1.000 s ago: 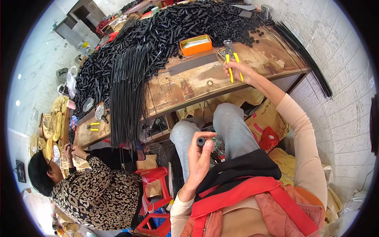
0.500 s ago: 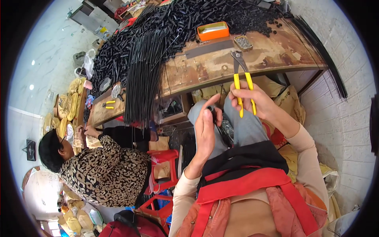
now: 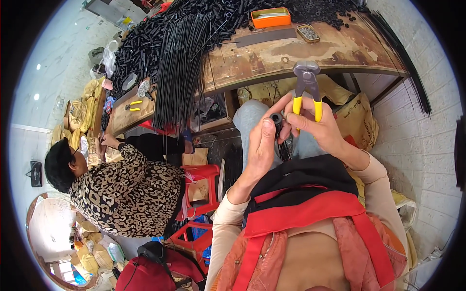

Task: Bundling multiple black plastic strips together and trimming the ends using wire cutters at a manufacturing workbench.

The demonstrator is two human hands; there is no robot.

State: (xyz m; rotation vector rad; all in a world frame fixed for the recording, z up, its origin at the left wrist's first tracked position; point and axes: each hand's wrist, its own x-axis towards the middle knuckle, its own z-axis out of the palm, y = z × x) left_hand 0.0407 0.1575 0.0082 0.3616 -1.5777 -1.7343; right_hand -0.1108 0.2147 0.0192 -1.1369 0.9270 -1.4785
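Note:
My left hand (image 3: 261,145) is closed round a small black tubular piece (image 3: 277,119), whose round open end faces up. Thin black strands or rods (image 3: 285,149) hang below it, partly hidden by my fingers. Gripped in my right hand (image 3: 320,127) are end-cutting pincers (image 3: 307,80) with yellow handles and a dark metal head, jaws pointing up toward the bench. My right thumb and fingertips meet beside the black piece, almost touching my left fingers. Whether they pinch something small there cannot be made out.
A worn wooden bench (image 3: 349,56) carries a heap of black plastic parts (image 3: 141,53), bundled black rods (image 3: 179,72), an orange box (image 3: 271,18) and a small tin of metal bits (image 3: 308,33). A co-worker (image 3: 121,189) sits at left beside red stools (image 3: 206,182).
My right hand has brought the pincers down and inward, their head turning to face me. My left fingers have closed in, and the black piece's round end now shows. The view has tilted slightly.

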